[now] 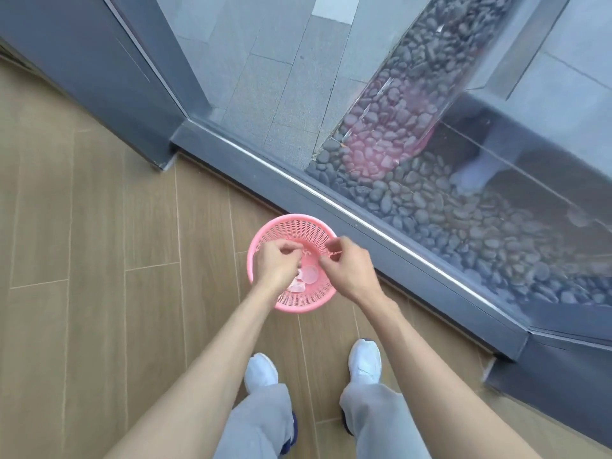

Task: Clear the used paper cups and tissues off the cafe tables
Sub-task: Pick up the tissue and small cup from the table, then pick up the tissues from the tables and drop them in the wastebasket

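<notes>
A pink mesh waste basket point(299, 226) stands on the wooden floor in front of my feet. At its bottom lie a round paper cup point(311, 274), seen from above, and crumpled tissue point(295, 285). My left hand point(276, 261) hovers over the basket's left side with its fingers loosely curled and apart. Over the right rim my right hand point(347, 265) hangs the same way. I see nothing held in either hand.
A grey metal door frame point(331, 197) and a glass pane run diagonally just beyond the basket, with dark pebbles point(430, 193) and grey paving outside. A grey post point(99, 77) stands at the upper left. My white shoes point(364, 361) are on the wooden floor point(99, 293).
</notes>
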Available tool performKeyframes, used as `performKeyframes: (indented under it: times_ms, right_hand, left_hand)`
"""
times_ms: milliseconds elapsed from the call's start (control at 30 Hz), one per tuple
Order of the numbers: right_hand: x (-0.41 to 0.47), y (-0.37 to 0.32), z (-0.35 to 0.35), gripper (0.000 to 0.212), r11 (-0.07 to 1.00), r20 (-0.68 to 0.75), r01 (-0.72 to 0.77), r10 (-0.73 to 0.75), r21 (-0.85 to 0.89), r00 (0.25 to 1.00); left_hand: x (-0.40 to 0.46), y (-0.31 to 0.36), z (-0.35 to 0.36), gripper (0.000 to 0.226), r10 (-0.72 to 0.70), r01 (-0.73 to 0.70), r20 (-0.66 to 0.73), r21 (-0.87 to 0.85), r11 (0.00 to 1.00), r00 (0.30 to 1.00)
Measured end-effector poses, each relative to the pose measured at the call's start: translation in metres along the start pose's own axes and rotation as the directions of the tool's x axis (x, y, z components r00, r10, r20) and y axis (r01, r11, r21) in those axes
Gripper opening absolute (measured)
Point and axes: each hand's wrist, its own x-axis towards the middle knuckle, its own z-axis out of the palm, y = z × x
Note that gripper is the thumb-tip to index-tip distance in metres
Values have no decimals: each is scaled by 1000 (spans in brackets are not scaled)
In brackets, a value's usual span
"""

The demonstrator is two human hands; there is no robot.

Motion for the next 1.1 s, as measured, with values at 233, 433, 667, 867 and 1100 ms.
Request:
performKeyframes:
  times_ms: [233, 433, 667, 867, 1100]
  right_hand:
    - [-128, -114, -174, 23, 850, -390, 186, 25, 493, 920]
    - [-254, -178, -295, 21, 691, -661, 432, 89, 580, 745]
    - [-420, -173, -328, 28, 693, -834, 506, 262, 513, 487]
    - [-586, -135, -324, 35, 678, -852, 535, 493, 504, 178]
    - [-796, -99, -267, 23, 694, -702, 564, 663, 447, -259]
  left_hand:
    - [-174, 196, -47, 19, 308, -211, 215, -380, 901, 927]
    - [-297, 318, -73, 26, 560, -386, 400, -438, 812, 725]
    - [-433, 354, -43, 22, 637, -483, 673, -445, 754, 375]
    - [-577, 317, -1, 26, 508, -533, 861, -419, 735, 23]
    - [-768, 220, 11, 25, 254, -502, 895, -420, 756, -367]
